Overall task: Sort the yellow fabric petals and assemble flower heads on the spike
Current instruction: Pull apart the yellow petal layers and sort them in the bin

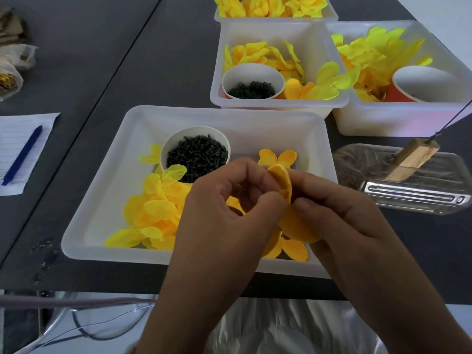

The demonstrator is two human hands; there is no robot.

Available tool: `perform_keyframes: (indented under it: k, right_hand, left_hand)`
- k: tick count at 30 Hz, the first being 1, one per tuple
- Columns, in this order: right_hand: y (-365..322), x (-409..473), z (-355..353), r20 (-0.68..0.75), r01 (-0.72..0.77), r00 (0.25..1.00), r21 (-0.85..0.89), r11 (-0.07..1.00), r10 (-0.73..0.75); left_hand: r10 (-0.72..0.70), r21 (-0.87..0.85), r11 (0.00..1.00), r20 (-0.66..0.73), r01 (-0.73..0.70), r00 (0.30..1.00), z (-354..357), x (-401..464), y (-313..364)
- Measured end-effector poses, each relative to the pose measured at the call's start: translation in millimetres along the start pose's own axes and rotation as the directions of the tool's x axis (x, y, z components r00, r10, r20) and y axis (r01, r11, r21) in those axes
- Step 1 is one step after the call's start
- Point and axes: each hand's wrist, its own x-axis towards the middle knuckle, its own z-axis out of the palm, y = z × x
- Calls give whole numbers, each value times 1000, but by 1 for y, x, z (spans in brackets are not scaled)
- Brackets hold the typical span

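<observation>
- Loose yellow fabric petals [153,215] lie heaped in a shallow white tray [102,190] on the dark surface [153,60], beside a cup of dark green pegs [196,155].
- The left hand [224,215] curls its fingertips, pinching an orange-yellow petal piece [282,183] above the tray.
- The right hand [337,213] pinches the same piece from the other side.
- The petal looks feather-light, floppy and easily creased; probably best held near its centre.
- Far right, a thin wire spike [452,118] rises from a wooden block [411,159].
</observation>
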Motion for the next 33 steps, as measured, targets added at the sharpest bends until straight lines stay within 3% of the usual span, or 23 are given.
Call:
perform_keyframes:
  k: [4,7,10,20,23,27,33]
  right_hand:
    - [1,1,5,-33,-2,999,35,999,3]
    - [-1,3,10,-35,-12,999,65,998,14]
    - [-3,6,11,-47,29,998,-66,997,-32]
    - [5,11,7,-281,34,949,-359,933,-143]
    - [5,14,4,-271,-59,962,-288,956,-22]
    - [2,21,-6,-93,-302,950,-43,952,297]
    - [-4,26,-13,77,-409,912,102,907,403]
  left_hand:
    - [12,-12,1000,-91,-13,996,7,-2,-2]
    - [99,192,979,-143,-70,985,14,-4,-5]
    - [174,359,927,-152,-110,973,19,-4,-7]
    - [225,375,916,-184,-143,957,22,-3,-13]
    - [247,433,883,-100,-181,964,19,-1,-14]
    - [281,442,862,-11,-248,960,16,-1,-15]
    - [370,373,874,-101,-310,923,14,-6,-16]
